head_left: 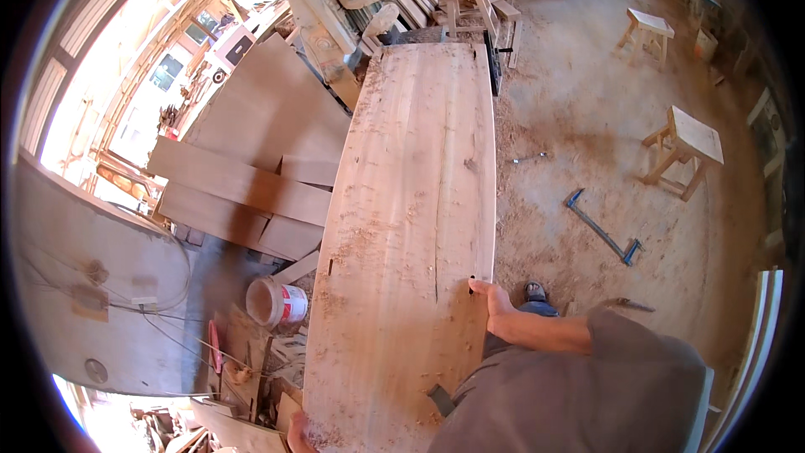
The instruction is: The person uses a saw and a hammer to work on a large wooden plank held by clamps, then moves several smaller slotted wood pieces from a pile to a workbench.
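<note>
A long, wide wooden board (394, 201) stretches away from me, strewn with shavings. A long dark crack runs down its right half, and small dark slots are cut near its edges. My right hand (496, 302) grips the right edge, thumb on top beside one of the slots; its other fingers are hidden beneath. At the lower rim, my left hand (298, 434) is closed on the board's near left edge, only partly in view. A small dark flat piece (440, 400) shows at the board's near right, close to my body.
Left of the board lie broad brown sheets (243, 176) and a white bucket (267, 302). A machine (323, 25) stands beyond the far end. On the dusty floor at right are a blue clamp (600, 228), a wrench (530, 158) and wooden stools (689, 138).
</note>
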`<state>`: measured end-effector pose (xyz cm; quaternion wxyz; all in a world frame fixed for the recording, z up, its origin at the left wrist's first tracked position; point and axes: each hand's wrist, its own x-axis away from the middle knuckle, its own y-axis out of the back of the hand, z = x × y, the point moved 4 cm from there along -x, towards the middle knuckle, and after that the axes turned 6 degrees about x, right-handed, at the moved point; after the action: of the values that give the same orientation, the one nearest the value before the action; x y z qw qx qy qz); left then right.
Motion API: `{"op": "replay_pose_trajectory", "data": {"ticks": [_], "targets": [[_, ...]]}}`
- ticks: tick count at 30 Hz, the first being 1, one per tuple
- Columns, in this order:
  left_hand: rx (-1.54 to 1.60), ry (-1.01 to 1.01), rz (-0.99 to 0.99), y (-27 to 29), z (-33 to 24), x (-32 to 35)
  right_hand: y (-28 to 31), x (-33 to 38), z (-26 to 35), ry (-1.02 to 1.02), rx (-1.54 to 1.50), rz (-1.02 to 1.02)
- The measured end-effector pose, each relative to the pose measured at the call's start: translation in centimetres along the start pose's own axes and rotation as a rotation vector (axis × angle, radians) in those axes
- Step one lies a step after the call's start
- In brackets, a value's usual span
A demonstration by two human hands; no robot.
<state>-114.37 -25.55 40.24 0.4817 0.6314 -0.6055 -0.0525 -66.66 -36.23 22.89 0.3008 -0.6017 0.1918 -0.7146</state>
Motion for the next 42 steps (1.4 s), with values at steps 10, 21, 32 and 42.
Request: {"op": "replay_pose_trajectory", "data": {"ticks": [10,21,32,42], "targets": [[-0.059,-0.049,-0.024,-1.8,-3.9,1.5,3.6,-1.4,2.5,0.097,0.053,-0.073],[-0.191,-0.178,0.071,-7.2,-11.3,0.6,6.5,3.7,7.7,0.127,-0.158,-0.176],[-0.436,-0.418,0.229,-19.3,-23.5,1.5,15.6,6.2,10.3,0.331,-0.273,-0.356],[-0.667,-0.643,0.344,-30.9,-32.6,4.6,24.7,12.4,10.9,0.413,-0.626,-0.517]]}}
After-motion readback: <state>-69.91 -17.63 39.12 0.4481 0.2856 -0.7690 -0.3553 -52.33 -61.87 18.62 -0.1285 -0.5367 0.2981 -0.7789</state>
